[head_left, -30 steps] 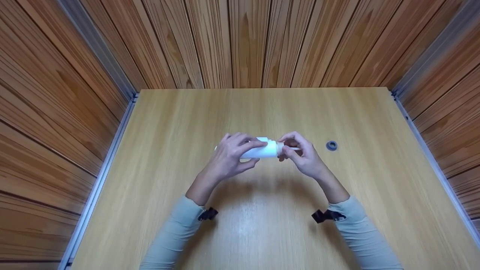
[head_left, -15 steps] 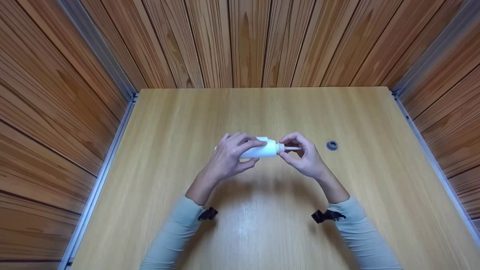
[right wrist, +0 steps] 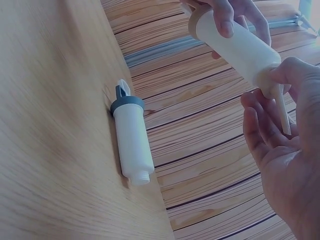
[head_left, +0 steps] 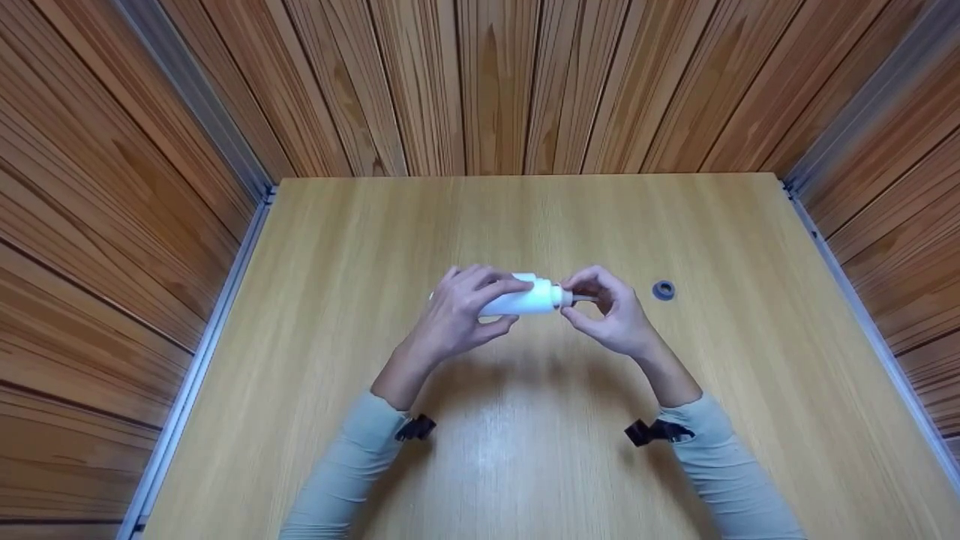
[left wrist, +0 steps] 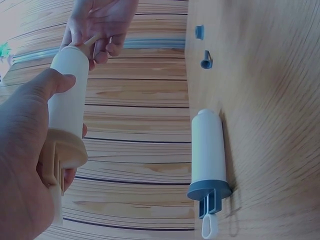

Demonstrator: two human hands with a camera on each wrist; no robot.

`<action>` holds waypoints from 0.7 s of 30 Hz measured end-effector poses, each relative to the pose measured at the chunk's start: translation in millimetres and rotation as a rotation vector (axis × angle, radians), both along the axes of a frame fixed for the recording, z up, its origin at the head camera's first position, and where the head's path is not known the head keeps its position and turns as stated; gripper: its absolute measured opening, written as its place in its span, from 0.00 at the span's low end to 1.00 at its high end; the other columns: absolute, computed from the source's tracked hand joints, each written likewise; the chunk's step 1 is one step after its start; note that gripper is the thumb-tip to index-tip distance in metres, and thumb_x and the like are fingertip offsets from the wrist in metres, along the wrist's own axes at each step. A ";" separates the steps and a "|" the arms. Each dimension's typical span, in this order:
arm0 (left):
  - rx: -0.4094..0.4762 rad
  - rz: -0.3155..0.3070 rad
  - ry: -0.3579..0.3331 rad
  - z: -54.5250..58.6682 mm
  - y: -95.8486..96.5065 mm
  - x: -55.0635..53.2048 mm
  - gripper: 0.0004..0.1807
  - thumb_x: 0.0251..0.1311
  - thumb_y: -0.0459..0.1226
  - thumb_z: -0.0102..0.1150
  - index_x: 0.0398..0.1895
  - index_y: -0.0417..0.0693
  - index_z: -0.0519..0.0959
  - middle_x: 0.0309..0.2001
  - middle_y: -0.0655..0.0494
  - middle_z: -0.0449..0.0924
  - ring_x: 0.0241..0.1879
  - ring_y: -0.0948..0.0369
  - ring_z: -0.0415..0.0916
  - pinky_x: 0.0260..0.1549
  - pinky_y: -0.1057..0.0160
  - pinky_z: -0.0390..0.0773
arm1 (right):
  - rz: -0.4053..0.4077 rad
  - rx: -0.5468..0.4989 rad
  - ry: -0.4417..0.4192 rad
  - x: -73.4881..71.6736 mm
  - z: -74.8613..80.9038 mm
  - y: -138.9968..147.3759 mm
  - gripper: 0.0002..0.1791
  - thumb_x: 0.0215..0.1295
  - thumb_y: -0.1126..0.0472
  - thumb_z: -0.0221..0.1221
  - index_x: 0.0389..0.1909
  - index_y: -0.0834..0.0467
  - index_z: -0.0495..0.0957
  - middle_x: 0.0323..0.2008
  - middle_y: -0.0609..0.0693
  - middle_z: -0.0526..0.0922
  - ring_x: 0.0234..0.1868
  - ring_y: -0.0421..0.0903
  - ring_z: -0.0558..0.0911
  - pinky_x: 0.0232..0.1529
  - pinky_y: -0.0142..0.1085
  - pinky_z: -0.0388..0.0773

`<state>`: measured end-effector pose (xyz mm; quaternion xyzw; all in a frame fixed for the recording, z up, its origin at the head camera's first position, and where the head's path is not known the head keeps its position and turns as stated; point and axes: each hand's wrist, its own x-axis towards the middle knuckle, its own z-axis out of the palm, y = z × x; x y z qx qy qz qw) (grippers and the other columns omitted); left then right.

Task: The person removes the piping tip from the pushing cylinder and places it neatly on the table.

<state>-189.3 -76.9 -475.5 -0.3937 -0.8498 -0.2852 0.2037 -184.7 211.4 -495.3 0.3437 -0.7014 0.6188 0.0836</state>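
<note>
My left hand [head_left: 461, 311] grips a white cylindrical bottle [head_left: 521, 300] held level over the table. In the left wrist view, its beige end piece with a slotted handle [left wrist: 62, 150] sits by my palm. My right hand [head_left: 611, 311] pinches the beige nozzle [right wrist: 272, 90] at the bottle's other end, its thumb on the collar and the thin tip [right wrist: 283, 117] pointing out past the fingers. A second white bottle [left wrist: 207, 147], with a blue-grey end piece and a white loop, lies on the table; the hands and first bottle mostly hide it in the head view.
A blue-grey ring [head_left: 664, 291] lies right of my right hand on the wooden table [head_left: 487, 480]. Closer to the second bottle is a small blue-grey funnel-shaped piece [left wrist: 206, 60]. Wood-plank walls [head_left: 495, 82] stand around the table, with metal rails along its sides.
My right fingers loosen from around the nozzle, then pinch its collar afresh. The nozzle's collar has shifted slightly right from the bottle. The left hand holds nearly still.
</note>
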 end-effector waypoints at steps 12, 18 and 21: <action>0.022 -0.009 0.005 -5.5 0.7 -1.9 0.24 0.66 0.41 0.81 0.65 0.56 0.89 0.57 0.50 0.91 0.57 0.50 0.89 0.55 0.45 0.86 | 0.006 -0.075 -0.018 -3.1 -5.2 5.7 0.21 0.57 0.92 0.63 0.51 0.84 0.72 0.53 0.37 0.89 0.56 0.33 0.90 0.60 0.27 0.88; 0.030 -0.011 -0.001 -8.3 -1.6 -2.3 0.24 0.65 0.41 0.82 0.64 0.56 0.89 0.57 0.49 0.91 0.56 0.50 0.90 0.55 0.45 0.86 | 0.025 -0.125 -0.021 -3.3 -8.7 10.0 0.20 0.57 0.93 0.61 0.51 0.85 0.71 0.53 0.40 0.90 0.56 0.36 0.91 0.59 0.28 0.88; 0.025 -0.009 -0.017 -10.0 -2.7 -1.5 0.24 0.66 0.42 0.82 0.64 0.56 0.89 0.57 0.49 0.91 0.58 0.49 0.89 0.59 0.43 0.87 | 0.026 -0.146 -0.024 -2.9 -9.9 11.4 0.20 0.57 0.93 0.61 0.50 0.85 0.70 0.53 0.41 0.91 0.56 0.36 0.91 0.59 0.28 0.89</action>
